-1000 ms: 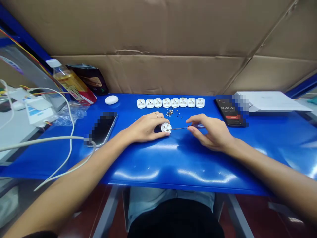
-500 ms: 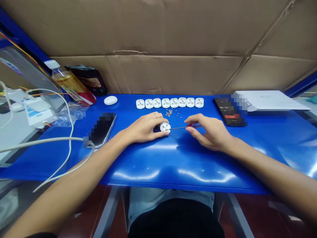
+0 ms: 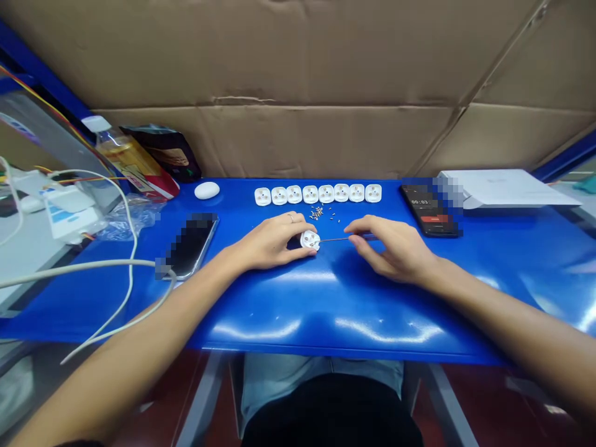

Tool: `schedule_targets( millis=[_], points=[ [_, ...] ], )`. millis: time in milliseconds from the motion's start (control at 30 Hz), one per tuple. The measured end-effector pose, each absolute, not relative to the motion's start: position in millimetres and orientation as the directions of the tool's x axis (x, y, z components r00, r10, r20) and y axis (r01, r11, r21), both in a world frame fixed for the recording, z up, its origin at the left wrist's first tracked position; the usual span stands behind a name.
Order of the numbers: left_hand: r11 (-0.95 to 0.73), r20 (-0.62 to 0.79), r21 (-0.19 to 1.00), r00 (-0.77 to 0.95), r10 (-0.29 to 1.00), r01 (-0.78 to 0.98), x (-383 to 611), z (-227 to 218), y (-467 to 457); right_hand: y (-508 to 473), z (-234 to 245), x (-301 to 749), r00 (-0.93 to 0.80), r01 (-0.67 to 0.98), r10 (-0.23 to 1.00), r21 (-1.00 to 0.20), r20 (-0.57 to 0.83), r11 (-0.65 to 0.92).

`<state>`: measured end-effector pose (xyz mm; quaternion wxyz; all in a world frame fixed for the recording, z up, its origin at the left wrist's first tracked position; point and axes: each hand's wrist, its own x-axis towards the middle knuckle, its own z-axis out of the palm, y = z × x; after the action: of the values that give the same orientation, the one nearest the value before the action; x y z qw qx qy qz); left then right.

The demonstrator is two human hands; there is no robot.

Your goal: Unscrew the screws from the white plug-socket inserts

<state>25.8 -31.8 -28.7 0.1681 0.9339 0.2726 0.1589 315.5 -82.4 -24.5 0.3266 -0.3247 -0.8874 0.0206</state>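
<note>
A small white plug housing (image 3: 309, 239) with metal parts inside lies on the blue table, and my left hand (image 3: 279, 241) is closed around its left side. From the right, my right hand (image 3: 393, 245) grips the handle of a screwdriver (image 3: 335, 239) between thumb and fingers. The thin shaft lies nearly level, its tip at the right edge of the housing; exact contact is too small to tell. Just behind the housing is a loose pile of small screws (image 3: 316, 213). Farther back stands a row of several similar white housings (image 3: 310, 194).
On the left are a phone (image 3: 193, 245), a pale cable (image 3: 133, 248), a white oval object (image 3: 207, 190) and a tilted drink bottle (image 3: 135, 164). A second phone (image 3: 428, 211) showing a timer and a white box (image 3: 507, 187) lie at right. Cardboard (image 3: 326, 136) walls the back.
The screwdriver tip has shifted slightly from over the metal parts inside the housing to its right edge. Both hands stay nearly in place, and the view has moved a little.
</note>
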Motion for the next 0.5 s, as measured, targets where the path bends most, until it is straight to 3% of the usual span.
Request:
schedule_targets(
  millis=[233,500],
  points=[
    [-0.791,0.181,0.396,0.805,0.565,0.466,26.1,-26.9,-32.3,-82.6,-24.7,316.7,-0.509,0.527,0.587,-0.311,0.63,0.791],
    [-0.769,0.168,0.42,0.791,0.588,0.482,25.2,-27.8,-30.8,-79.2,-26.8,319.8,-0.484,0.576,0.664,-0.364,0.57,0.732]
  ],
)
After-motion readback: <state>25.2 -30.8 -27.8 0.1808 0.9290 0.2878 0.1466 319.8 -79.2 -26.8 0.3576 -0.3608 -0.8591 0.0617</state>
